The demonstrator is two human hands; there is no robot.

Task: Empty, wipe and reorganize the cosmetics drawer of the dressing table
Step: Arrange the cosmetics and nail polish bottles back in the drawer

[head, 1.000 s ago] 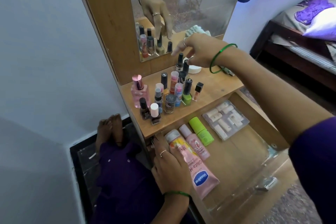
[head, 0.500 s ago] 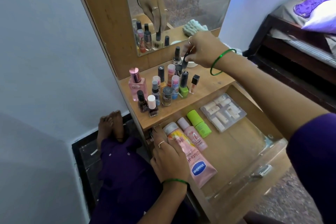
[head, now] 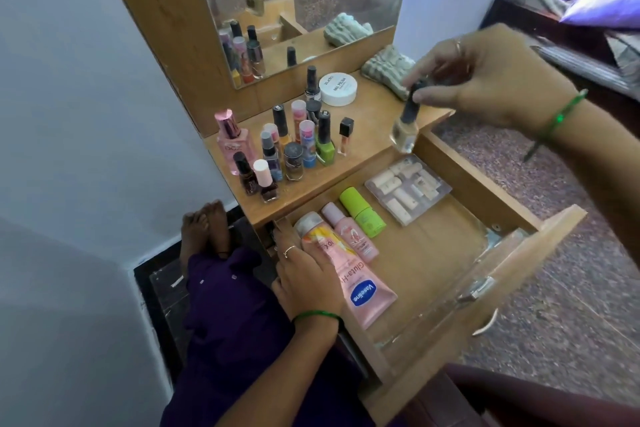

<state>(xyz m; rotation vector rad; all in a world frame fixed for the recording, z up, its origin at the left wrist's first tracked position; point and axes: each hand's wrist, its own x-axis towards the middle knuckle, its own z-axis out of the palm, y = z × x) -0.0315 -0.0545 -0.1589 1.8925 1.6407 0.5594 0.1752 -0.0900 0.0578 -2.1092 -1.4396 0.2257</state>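
The wooden drawer (head: 460, 253) of the dressing table stands pulled out. My right hand (head: 485, 80) pinches the black cap of a pale nail polish bottle (head: 403, 130) and holds it in the air above the drawer's back right corner. In the drawer lie a pink Vaseline tube (head: 360, 284), a pink bottle (head: 349, 232), a green bottle (head: 362, 211) and a clear box of false nails (head: 407, 189). My left hand (head: 304, 281) rests flat on the drawer's left edge, touching the tube.
Several nail polish and perfume bottles (head: 287, 149) stand clustered on the tabletop (head: 374, 125), with a white round jar (head: 337, 88) and a folded grey-green cloth (head: 388, 69) behind them. A mirror (head: 304, 0) rises at the back. A bed (head: 588, 10) is at the far right.
My right hand has lifted the pale nail polish bottle from the cluster near the mirror and carried it right and toward me, over the drawer. The left hand has stayed put.
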